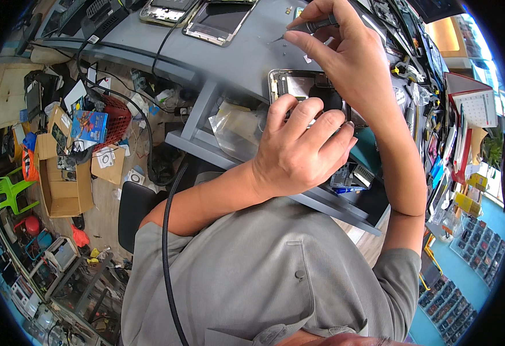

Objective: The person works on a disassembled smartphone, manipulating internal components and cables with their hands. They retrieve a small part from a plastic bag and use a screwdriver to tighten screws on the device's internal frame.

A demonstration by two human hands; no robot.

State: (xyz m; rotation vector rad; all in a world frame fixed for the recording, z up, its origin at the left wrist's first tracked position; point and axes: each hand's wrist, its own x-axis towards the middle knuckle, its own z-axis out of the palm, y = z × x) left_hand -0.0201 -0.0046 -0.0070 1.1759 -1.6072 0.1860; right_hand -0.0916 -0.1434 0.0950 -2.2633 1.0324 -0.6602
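Note:
My right hand (359, 63) is raised above the desk's right part, with thumb and fingers closed on a small dark screwdriver (323, 23). Its thin shaft points left, clear of the phone. Below it, my left hand (301, 144) curls its fingers over the near side of an opened phone housing (273, 86), gripping it at the desk's front edge. A silvery panel and a dark part show inside the housing; the fingers and right wrist hide much of the rest. Tiny loose pieces lie on the desk near the screwdriver's tip.
Further back on the grey desk (238, 57) lies another opened phone or tablet housing (220, 22), with a second one beside it. An open drawer (203, 141) under the desk holds a clear plastic bag (235, 130). A black cable (166, 248) runs across my left side.

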